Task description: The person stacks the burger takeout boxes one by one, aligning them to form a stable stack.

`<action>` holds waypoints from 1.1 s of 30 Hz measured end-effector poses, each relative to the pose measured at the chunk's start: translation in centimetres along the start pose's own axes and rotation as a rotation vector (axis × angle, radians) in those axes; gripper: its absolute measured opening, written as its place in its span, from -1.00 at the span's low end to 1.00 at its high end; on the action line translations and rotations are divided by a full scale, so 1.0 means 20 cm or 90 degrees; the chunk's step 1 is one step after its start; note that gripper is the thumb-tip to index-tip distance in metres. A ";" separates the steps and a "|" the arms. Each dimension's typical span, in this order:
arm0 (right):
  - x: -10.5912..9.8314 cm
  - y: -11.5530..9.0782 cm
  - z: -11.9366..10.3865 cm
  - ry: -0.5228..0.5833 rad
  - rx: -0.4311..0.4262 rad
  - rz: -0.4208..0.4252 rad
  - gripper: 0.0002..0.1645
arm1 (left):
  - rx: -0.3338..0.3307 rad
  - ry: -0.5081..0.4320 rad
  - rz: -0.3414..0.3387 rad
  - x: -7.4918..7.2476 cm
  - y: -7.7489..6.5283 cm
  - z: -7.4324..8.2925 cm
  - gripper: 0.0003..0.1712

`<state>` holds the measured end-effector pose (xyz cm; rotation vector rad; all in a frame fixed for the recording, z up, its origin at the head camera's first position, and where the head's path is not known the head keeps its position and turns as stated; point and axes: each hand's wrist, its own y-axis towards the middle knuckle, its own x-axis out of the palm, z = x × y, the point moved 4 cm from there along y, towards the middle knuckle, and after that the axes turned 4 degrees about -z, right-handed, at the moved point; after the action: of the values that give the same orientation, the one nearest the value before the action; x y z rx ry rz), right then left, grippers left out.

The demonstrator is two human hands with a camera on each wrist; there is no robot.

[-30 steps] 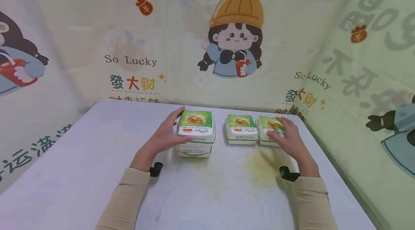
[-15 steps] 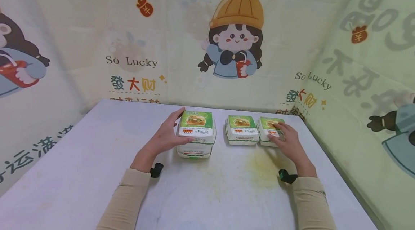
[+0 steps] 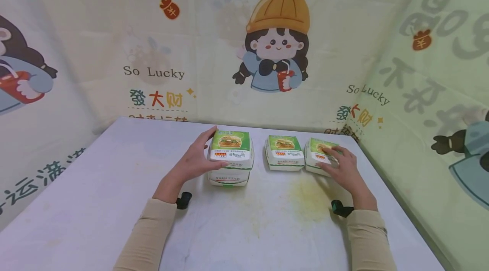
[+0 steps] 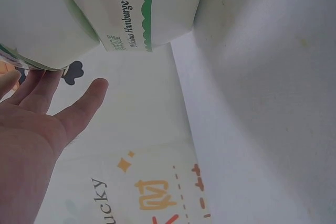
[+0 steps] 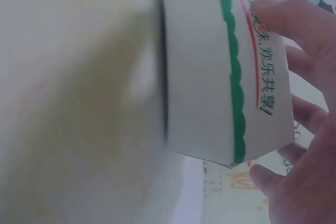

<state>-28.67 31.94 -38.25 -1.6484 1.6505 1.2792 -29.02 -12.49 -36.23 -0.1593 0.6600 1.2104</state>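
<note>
Two green-and-white hamburger boxes stand stacked near the middle. My left hand (image 3: 192, 160) grips the upper hamburger box (image 3: 232, 143), thumb along its front edge and fingers at its back left. Below it the lower hamburger box (image 3: 229, 176) sits on the table. In the left wrist view one finger (image 4: 86, 103) sticks out apart from the boxes. At the right, my right hand (image 3: 345, 169) holds another hamburger box (image 3: 315, 156), which sits slightly turned. Its thumb (image 5: 278, 17) lies against the printed front, with the other fingers over the top and far side.
Between the stack and the right-hand box sits one more hamburger box (image 3: 284, 152), untouched. A white table (image 3: 244, 228) with a yellowish stain carries everything. Printed cloth walls (image 3: 206, 50) close off the back and both sides.
The box under my right hand has shifted slightly right and turned, opening a narrow gap beside the middle box. My right hand moved with it. The left hand and stack stay put.
</note>
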 end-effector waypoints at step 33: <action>-0.04 -0.07 0.07 -0.005 0.131 -0.107 -0.03 | 0.006 -0.008 -0.006 -0.01 0.00 0.01 0.31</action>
<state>-27.56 33.76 -38.49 -1.6163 1.5451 0.9982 -28.88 -12.51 -36.00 -0.1462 0.6530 1.1989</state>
